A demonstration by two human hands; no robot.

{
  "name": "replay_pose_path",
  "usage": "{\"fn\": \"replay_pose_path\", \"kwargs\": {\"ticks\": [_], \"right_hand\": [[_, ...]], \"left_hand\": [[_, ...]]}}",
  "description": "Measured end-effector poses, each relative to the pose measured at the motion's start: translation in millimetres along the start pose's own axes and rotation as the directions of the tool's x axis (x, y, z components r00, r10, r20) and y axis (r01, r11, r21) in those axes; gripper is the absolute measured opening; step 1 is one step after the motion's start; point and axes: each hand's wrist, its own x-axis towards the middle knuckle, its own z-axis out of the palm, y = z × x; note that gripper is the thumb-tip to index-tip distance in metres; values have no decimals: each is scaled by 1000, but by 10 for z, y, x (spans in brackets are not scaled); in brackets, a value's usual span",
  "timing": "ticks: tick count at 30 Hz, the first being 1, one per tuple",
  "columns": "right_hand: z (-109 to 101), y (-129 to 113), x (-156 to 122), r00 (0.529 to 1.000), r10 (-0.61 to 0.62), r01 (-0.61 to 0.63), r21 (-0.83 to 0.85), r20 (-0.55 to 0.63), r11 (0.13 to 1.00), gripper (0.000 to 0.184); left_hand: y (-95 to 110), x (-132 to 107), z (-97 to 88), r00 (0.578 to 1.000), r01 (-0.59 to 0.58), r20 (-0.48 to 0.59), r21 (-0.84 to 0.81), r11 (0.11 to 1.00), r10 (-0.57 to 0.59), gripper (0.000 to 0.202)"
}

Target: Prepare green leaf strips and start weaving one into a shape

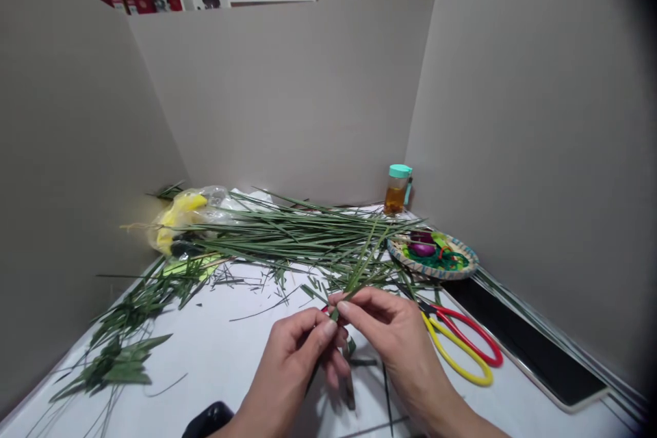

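My left hand [302, 349] and my right hand [393, 328] meet above the white tabletop at the front middle. Both pinch a green leaf strip [335, 315] between thumb and fingers. Long blades of it stick up from the pinch toward the back, and a darker end hangs below my left hand. Part of the strip is hidden by my fingers. Right of my right hand lie scissors [462, 345] with one red and one yellow handle loop; their blades are partly covered by leaves. Cut leaf pieces [364, 361] lie under my hands.
A pile of long green leaves [287, 233] spans the back. Left are a plastic bag [177, 219] and folded leaf pieces [128, 363]. A woven tray [465, 272] with coloured cords, a dark flat tablet-like slab [534, 342] and a teal-lidded jar [395, 191] stand right. Grey panels enclose the table.
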Motion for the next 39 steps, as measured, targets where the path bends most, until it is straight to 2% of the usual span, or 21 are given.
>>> {"fn": "replay_pose_path", "kwargs": {"ticks": [7, 13, 17, 19, 22, 24, 27, 33, 39], "right_hand": [[8, 64, -6, 1000, -6, 6, 18, 21, 1000, 20], [-4, -4, -4, 998, -14, 14, -6, -57, 1000, 20], [-7, -18, 3, 998, -16, 14, -24, -66, 1000, 17], [-6, -8, 4, 998, -19, 17, -32, -64, 999, 17], [2, 18, 5, 997, -34, 31, -43, -67, 999, 16], [10, 40, 4, 997, -43, 41, -34, -67, 999, 15], [29, 73, 1, 995, -68, 66, -27, -69, 997, 12], [77, 154, -6, 991, -123, 122, -32, -45, 992, 10], [91, 223, 22, 983, -164, 159, -62, -81, 985, 12]], "left_hand": [[17, -15, 10, 1000, 22, -19, 52, 998, -21, 37], [74, -31, -15, 997, -14, -76, 113, 993, 23, 34], [78, -29, -25, 993, 21, -114, -43, 999, -26, 31], [68, -20, -29, 995, 17, -97, -120, 993, -29, 26], [48, -1, -30, 999, 36, -9, -170, 985, -38, 19], [35, 8, -22, 999, 49, 27, -172, 984, -45, 19], [19, 12, -3, 999, 45, 17, -137, 990, -43, 19], [-81, 21, -18, 997, 45, -63, 59, 997, -41, 35], [-193, 45, -65, 995, 61, -83, 59, 996, -56, 51]]}}
